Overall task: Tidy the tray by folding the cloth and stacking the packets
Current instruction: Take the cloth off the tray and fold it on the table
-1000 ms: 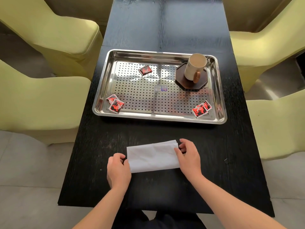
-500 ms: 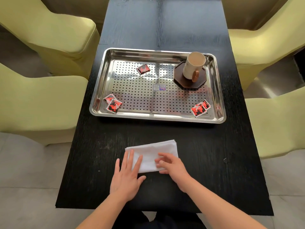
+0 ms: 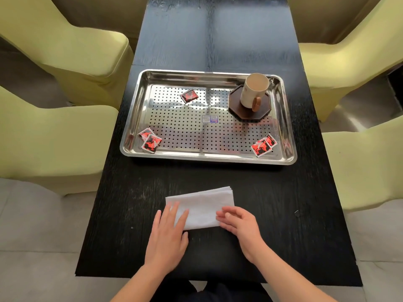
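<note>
A white cloth (image 3: 202,205), folded into a rectangle, lies on the black table (image 3: 283,203) in front of the steel tray (image 3: 209,159). My left hand (image 3: 168,234) lies flat with straight fingers on the cloth's left end. My right hand (image 3: 239,223) rests on the cloth's right near corner with its fingers lightly bent. Red and black packets lie in the tray: two overlapping at the near left (image 3: 150,140), one at the far middle (image 3: 188,95), two overlapping at the near right (image 3: 262,146).
A cream mug (image 3: 253,90) stands on a dark octagonal coaster (image 3: 237,110) in the tray's far right corner. Yellow-green chairs (image 3: 54,138) flank the table on both sides. The table's near edge runs just below my wrists.
One second ago both hands held the cloth's ends. My left hand has flattened onto the left end, and my right hand slid onto the cloth and then back toward its right near corner.
</note>
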Tool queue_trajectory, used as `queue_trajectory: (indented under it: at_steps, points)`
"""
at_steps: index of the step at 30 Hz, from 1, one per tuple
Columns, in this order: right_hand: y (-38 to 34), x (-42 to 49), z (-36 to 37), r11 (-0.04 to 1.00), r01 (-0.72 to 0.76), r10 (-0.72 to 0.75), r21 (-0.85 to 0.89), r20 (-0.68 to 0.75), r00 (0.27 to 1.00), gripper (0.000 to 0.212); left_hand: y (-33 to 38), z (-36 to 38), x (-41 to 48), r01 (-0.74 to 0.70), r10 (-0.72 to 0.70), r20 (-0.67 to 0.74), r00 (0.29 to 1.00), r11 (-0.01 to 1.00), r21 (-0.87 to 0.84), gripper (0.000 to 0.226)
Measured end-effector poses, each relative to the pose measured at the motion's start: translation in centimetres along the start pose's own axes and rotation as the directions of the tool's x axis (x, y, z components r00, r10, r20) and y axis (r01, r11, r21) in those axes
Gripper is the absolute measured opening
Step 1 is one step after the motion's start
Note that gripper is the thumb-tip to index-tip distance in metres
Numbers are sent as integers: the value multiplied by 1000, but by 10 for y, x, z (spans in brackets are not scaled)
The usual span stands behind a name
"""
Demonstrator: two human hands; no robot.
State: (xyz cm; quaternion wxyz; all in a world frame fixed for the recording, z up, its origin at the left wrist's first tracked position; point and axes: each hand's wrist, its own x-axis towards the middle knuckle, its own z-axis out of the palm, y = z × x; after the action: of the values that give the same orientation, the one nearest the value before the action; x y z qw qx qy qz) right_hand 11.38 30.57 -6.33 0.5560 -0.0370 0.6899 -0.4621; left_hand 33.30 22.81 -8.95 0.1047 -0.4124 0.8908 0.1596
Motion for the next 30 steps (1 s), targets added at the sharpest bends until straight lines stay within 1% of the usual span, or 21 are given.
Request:
queue_trajectory:
  at_steps: [2, 3, 6, 8, 10, 12, 13, 14, 15, 16, 18, 20, 21, 22, 24, 25, 26, 27, 28, 29, 30]
  points:
    - [4, -2, 7, 999, -48, 49, -2, 57, 997, 24, 1, 1, -12, -146, 144, 34, 989, 989, 35, 61]
    - [6, -1, 8, 998, -66, 66, 0, 62, 996, 24, 0, 4, -16, -169, 164, 85, 983, 984, 60, 61]
    - [8, 2, -3, 998, -62, 62, 11, -1, 998, 26, -11, 13, -28, -50, 24, 202, 979, 991, 125, 70]
    - [7, 1, -14, 999, -41, 41, -1, -41, 998, 26, -22, 15, -34, 30, -63, 221, 973, 988, 150, 78]
    - [7, -1, -20, 999, -31, 30, -9, -52, 998, 26, -27, 15, -38, 92, -120, 223, 967, 987, 134, 81]
    - [6, -2, -19, 1000, -30, 30, -4, -74, 997, 24, -21, 7, -40, 141, -155, 203, 967, 987, 82, 77]
    - [5, -3, -17, 1000, -28, 28, 1, -87, 996, 23, -14, 2, -38, 191, -190, 189, 964, 982, 14, 73]
    - [4, -4, -14, 1000, -24, 24, 1, -97, 995, 21, -5, -2, -34, 292, -270, 171, 948, 949, -121, 68]
    - [3, -6, -12, 1000, -21, 20, -2, -102, 995, 19, 2, -8, -28, 407, -377, 157, 913, 866, -290, 64]
    - [2, -8, -9, 1000, -18, 17, -9, -99, 995, 19, 10, -15, -21, 506, -483, 172, 858, 741, -442, 61]
    - [2, -11, -4, 1000, -6, 4, -27, -81, 997, 21, 18, -25, -6, 617, -631, 265, 729, 439, -654, 62]
    - [3, -13, 5, 999, 9, -11, -34, -58, 998, 26, 22, -30, 7, 663, -688, 391, 611, 175, -728, 62]
    - [3, -14, 11, 1000, 11, -12, -23, -39, 999, 28, 23, -32, 12, 669, -696, 440, 567, 78, -739, 61]
    - [2, -15, 18, 1000, 9, -10, -11, -12, 1000, 29, 24, -32, 15, 665, -696, 474, 539, 6, -747, 61]
    - [-2, -15, 34, 1000, 7, -8, 8, 51, 999, 32, 24, -35, 22, 670, -703, 516, 490, -75, -738, 57]
    - [-3, -15, 42, 1000, 14, -15, 5, 80, 997, 35, 24, -36, 24, 675, -706, 533, 467, -106, -731, 48]
    - [-4, -13, 50, 1000, 25, -24, -9, 105, 994, 38, 22, -37, 26, 672, -704, 547, 453, -134, -729, 32]
    - [-3, -11, 56, 999, 32, -29, -23, 128, 991, 41, 22, -40, 27, 664, -687, 565, 456, -160, -731, 13]
    - [-3, -10, 61, 999, 28, -23, -34, 142, 990, 44, 21, -40, 29, 651, -672, 577, 465, -182, -737, 10]
    - [-3, -9, 64, 999, 12, -7, -37, 147, 989, 47, 21, -42, 31, 654, -659, 583, 476, -178, -735, 15]
    - [-1, -9, 66, 999, -6, 12, -40, 147, 989, 49, 22, -41, 32, 661, -651, 576, 494, -149, -735, 15]
